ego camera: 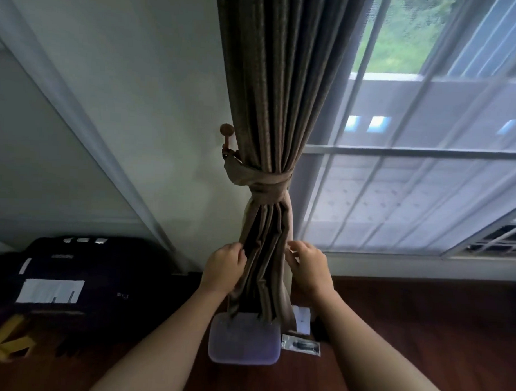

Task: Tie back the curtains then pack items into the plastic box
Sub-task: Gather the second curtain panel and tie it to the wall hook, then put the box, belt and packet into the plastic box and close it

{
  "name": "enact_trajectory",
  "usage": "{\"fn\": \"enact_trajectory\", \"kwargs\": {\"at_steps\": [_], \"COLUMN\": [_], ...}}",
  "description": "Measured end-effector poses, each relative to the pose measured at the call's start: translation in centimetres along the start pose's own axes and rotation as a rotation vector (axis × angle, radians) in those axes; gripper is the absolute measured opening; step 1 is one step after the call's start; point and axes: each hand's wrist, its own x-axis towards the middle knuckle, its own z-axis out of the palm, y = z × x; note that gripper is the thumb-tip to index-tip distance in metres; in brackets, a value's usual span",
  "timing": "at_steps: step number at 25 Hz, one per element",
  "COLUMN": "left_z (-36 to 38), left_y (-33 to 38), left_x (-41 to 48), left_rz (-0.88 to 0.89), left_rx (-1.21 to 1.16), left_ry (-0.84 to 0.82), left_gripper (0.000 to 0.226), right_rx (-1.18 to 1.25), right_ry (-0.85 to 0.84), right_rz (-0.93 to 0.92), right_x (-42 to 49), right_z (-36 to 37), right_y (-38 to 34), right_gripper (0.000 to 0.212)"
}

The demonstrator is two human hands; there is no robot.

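Dark cardboard box [72, 276] with white labels near left on wooden floor [421, 332]; barred window [413, 148] far right.

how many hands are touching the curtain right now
2. The left hand grips the left edge of the curtain below the tieback; the right hand pinches its right edge at the same height.

A pale wall [143, 89] fills the left half, crossed by a slanting white trim strip [78, 116]. On the right, a large window [428, 142] with white bars lets in cool daylight; blurred greenery shows at its top. The floor [421, 332] is dark reddish wood. A black case [72, 276] with white labels lies at near left.
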Motion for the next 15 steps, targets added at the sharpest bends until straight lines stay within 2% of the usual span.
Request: {"fn": "enact_trajectory", "kwargs": {"at_steps": [3, 8, 10, 15], "left_z": [-0.6, -0.2, 0.5, 5.4], "left_y": [-0.2, 1.1, 1.4, 1.3], "left_x": [-2.0, -8.1, -11.1, -18.9], "left_rz": [-0.025, -0.113, -0.169, -0.421], "left_rx": [0.034, 0.065, 0.051, -0.005], "left_ry": [-0.075, -0.143, -0.149, -0.177], "left_gripper": [0.019, 0.021, 0.022, 0.045], "right_rx": [-0.015, -0.114, -0.135, -0.074], "right_ry": [0.006, -0.120, -0.171, -0.319], "right_rz": [0.059, 0.070, 0.083, 0.115], "right_x": [-3.6, -10.9, -13.8, -21.5], "right_z": [-0.4, -0.6, -0.3, 3.4], "right_y": [0.4, 1.9, 3.2, 8.7], "right_gripper": [0.023, 0.035, 0.033, 0.039]}}
